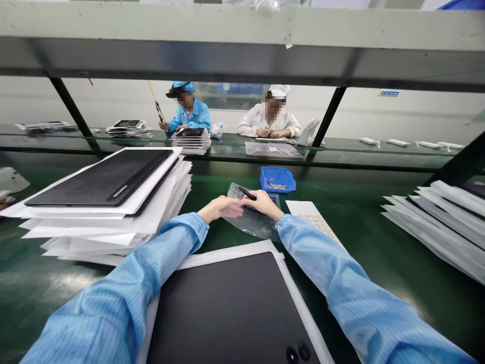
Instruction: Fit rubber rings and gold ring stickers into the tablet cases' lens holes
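Note:
My right hand (263, 203) is shut on a slim black pen (247, 193), whose tip points up and to the left. My left hand (222, 209) lies flat, fingers together, close to my right hand and over a clear plastic bag (253, 223), holding nothing I can see. The bag lies on the green bench (371, 202) and has something dark inside. Nearer me, below my forearms, a black tablet-like device (223, 313) with round camera-like rings rests on a white sheet (227, 250). A tall stack of black slabs interleaved with white sheets (98, 179) stands left of my left hand.
A blue plastic bin (278, 180) sits beyond my hands. A sheet of small round stickers (312, 220) lies to the right, with a stack of sleeved white sheets (443, 227) further right. Across a glass shelf (235, 149), two co-workers (188, 108) (270, 119) sit working.

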A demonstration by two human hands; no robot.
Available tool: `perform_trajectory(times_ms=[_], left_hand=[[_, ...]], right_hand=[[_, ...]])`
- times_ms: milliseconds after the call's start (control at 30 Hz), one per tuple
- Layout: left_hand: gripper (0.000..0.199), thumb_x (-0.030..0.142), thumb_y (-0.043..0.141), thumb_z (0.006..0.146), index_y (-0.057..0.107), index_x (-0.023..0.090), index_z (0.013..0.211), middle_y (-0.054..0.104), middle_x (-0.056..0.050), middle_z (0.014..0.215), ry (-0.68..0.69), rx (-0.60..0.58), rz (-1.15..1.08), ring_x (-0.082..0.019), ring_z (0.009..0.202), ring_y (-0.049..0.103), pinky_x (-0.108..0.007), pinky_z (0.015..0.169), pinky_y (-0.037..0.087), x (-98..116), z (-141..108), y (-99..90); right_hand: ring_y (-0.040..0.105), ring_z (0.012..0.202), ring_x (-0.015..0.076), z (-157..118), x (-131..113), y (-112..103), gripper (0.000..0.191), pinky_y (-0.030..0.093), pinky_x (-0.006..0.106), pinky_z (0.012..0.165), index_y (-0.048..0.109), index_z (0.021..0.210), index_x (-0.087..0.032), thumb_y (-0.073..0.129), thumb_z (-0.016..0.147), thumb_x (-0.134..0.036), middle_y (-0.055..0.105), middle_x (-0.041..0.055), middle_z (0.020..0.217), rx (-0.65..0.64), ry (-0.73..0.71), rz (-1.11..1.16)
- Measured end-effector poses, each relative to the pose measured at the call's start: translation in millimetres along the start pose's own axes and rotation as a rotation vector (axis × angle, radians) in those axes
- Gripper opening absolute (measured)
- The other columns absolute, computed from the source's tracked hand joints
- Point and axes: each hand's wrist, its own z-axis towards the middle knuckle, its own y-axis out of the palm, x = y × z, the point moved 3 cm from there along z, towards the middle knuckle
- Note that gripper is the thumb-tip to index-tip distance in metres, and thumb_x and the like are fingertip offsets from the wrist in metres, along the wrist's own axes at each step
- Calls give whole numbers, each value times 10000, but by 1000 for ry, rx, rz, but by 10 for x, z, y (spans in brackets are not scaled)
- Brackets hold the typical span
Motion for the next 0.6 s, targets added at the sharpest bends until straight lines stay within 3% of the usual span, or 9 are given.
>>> perform_trajectory(times_ms=[233,433,600], left_hand=[[263,296,594,924,582,110,1109,613,-85,1055,-36,-74,-177,-176,872,628,-335,741,557,-149,85,117],[243,275,598,922,583,109,1099,614,-79,1042,-40,-101,-246,-169,855,628,-322,725,559,-186,114,129],[247,293,595,925,589,108,1088,621,-77,1020,-45,-127,-288,-164,835,631,-318,716,558,-200,126,133]], right_hand=[[534,585,131,-4,-32,-44,214,349,226,575,644,594,-137,643,759,-272,606,-14,571,21,19,-8],[543,589,143,12,89,-59,191,355,236,575,658,612,-156,644,775,-253,622,0,572,136,87,-73],[528,594,174,12,294,-236,234,349,265,567,600,586,-176,608,799,-274,590,21,564,278,164,-152]])
